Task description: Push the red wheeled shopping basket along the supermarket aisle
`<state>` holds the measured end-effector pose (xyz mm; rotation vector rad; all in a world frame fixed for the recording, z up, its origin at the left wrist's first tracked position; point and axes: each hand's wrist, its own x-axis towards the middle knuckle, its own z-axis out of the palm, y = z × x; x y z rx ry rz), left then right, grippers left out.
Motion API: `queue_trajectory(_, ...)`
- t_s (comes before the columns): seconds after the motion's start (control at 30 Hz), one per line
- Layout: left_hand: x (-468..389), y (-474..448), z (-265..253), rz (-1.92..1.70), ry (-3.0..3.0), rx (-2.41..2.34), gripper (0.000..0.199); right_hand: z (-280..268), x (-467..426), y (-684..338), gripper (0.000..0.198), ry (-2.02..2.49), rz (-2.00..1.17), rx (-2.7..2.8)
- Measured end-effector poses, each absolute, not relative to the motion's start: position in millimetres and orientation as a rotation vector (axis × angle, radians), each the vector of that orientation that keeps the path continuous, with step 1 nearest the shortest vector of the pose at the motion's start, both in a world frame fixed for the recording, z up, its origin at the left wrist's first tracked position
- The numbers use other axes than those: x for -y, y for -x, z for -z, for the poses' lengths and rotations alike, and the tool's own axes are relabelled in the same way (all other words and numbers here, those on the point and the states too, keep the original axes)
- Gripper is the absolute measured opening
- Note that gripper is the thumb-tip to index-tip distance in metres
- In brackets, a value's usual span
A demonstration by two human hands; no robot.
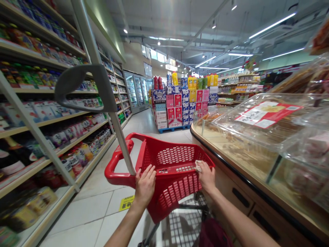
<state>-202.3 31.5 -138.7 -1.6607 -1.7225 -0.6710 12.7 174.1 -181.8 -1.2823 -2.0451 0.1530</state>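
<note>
A red plastic shopping cart basket (177,192) with perforated walls stands in front of me on a wheeled metal frame. My left hand (146,183) is closed over the near rim, beside the foot of a grey metal pole (120,137). At the right end of that rim, my right hand (206,175) pinches a crumpled whitish wipe (198,166) against the red plastic. Whether it is cloth or paper, I cannot tell. The basket's visible inside holds no goods. Fixed to the pole is a grey loop-shaped handle (86,88).
Shelves of drinks (59,92) line the left side. A wooden counter (239,192) with clear plastic food boxes (257,116) runs close along the right. Ahead stands a stack of drink cartons (177,106) on a blue pallet. A yellow floor sticker (126,203) lies left of the cart.
</note>
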Motion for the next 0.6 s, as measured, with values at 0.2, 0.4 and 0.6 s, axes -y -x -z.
queue_trajectory(0.2, -31, 199, 136, 0.667, 1.673, 1.754, 0.031, 174, -129, 43, 0.04, 0.88, -0.23, 2.163)
queue_trajectory(0.4, -27, 204, 134, 0.694, 1.673, 1.758, 0.03, 173, -152, 10, 0.043, 0.811, -0.231, 2.31)
queue_trajectory(0.6, -26, 204, 135, 0.728, 1.668, 1.765, 0.029, 193, -165, -7, 0.038, 1.107, -0.154, 2.063)
